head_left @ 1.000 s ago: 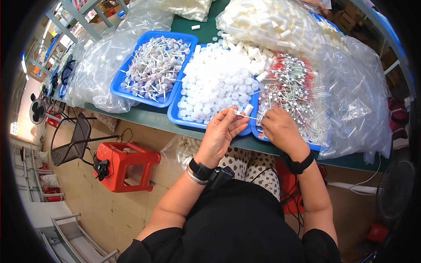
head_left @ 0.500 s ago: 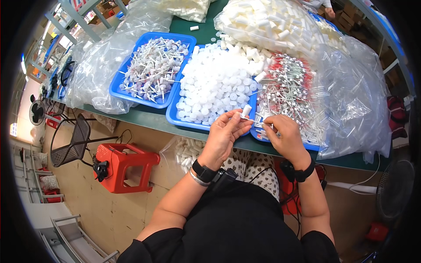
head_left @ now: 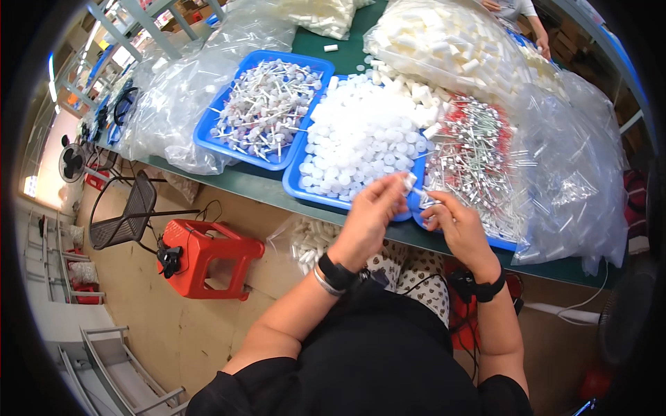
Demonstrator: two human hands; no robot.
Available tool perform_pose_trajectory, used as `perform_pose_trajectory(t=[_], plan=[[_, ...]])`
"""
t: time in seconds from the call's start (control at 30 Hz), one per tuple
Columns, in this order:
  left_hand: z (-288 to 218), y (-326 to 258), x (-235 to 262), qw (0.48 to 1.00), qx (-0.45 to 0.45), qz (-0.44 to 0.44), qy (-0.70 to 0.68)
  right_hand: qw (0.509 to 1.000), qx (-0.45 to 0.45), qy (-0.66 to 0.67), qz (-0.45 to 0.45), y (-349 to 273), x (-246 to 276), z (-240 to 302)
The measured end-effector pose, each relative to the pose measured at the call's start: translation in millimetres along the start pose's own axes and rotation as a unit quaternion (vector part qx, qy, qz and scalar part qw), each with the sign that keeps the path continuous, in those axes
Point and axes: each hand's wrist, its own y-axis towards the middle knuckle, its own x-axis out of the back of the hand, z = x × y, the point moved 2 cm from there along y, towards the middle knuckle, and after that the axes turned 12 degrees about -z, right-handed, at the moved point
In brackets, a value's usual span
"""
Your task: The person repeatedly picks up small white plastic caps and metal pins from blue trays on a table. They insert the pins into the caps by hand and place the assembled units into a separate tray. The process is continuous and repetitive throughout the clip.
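Observation:
My left hand is closed in a pinch on a small white cylinder, blurred a little, above the front right corner of the middle blue tray. That tray is heaped with translucent white round caps. My right hand is bent just beside it, its fingertips together at small white pieces over the corner of the right tray. Whether it grips one of these I cannot make out. Thin metal-like pins with white and red ends fill the right tray.
Stemmed pieces fill the left blue tray. Behind lie a large bag of white cylinders and clear plastic bags. A red stool and mesh chair stand on the floor at left. Another person's hand is at the far right.
The view has shifted, so the table appears farther right. My hands have moved apart slightly, and the white cylinder in my left hand has tilted; the thin stick between them no longer shows.

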Motion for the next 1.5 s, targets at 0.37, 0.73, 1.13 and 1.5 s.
perform_pose_trajectory(t=[0.37,0.73,1.13,1.5], plan=[[-89,36,24,0.970,-0.163,-0.020,0.181,0.948,0.184,-0.241,-0.095,6,41,-6],[-15,26,8,0.630,-0.408,0.088,0.655,0.886,0.223,-0.403,0.054,6,37,-7],[-18,34,6,0.648,-0.345,0.105,0.671,0.964,0.143,-0.196,-0.105,9,33,1],[-14,19,3,0.981,0.032,0.053,0.182,0.955,0.216,-0.167,-0.117,8,25,13]])
